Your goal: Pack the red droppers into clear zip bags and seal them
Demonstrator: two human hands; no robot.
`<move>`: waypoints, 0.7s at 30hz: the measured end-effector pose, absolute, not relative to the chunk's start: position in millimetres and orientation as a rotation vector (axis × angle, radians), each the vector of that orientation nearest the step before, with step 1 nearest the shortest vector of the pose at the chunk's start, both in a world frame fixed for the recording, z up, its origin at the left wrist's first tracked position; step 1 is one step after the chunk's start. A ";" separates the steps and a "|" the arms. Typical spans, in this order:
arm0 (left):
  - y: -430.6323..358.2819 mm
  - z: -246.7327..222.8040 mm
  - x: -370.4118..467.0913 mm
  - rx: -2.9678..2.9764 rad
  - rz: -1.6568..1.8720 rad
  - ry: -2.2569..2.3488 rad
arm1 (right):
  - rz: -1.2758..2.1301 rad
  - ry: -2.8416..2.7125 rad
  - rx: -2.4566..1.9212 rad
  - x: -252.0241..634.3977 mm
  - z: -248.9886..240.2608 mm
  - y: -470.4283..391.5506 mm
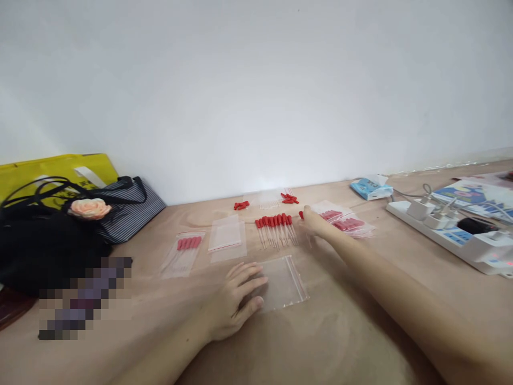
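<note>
My left hand (239,299) lies with fingers apart on the left edge of a clear zip bag (282,283), which looks flat. Beyond the bag, several red-topped droppers (276,224) with thin clear stems lie side by side in a row. At the right end of that row, my right hand (312,223) pinches a red-topped dropper (301,214); its stem is mostly blurred. Filled bags with red tops (348,224) lie just right of my right hand. Another filled bag (188,244) and a stack of flat bags (226,235) are on the left.
Loose red caps (289,198) and more red caps (241,205) lie near the wall, with thin clear stems between them. A tissue pack (371,188) and a power strip (452,235) stand right. A striped bag (130,208) and a yellow bag (64,166) are left.
</note>
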State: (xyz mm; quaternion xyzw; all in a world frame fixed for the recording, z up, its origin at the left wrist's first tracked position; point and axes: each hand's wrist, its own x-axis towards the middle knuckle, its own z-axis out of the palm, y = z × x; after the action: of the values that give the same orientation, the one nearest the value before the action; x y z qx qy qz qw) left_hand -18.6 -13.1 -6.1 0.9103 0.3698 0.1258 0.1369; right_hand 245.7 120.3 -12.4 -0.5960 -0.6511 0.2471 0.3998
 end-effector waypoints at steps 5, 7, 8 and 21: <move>-14.1 -11.2 -22.5 2.551 0.326 1.180 | 0.977 -1.459 -1.347 254.9 -20.6 63.0; -13.1 -10.9 -21.1 2.546 0.297 1.183 | 1.020 -1.366 -1.246 250.7 -29.9 42.8; -12.8 -10.1 -20.2 2.543 0.286 1.188 | 1.020 -1.327 -1.226 247.9 -34.4 35.6; -7.2 -4.5 -24.6 2.529 0.215 1.064 | 1.051 -1.071 -1.158 235.1 -44.8 27.0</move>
State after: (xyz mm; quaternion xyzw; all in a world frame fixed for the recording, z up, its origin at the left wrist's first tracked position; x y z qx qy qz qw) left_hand -24.6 -7.2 -4.5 0.9016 0.3793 0.0765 0.1934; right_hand 235.1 27.0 -44.8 -0.4962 -0.4589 0.4503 0.5835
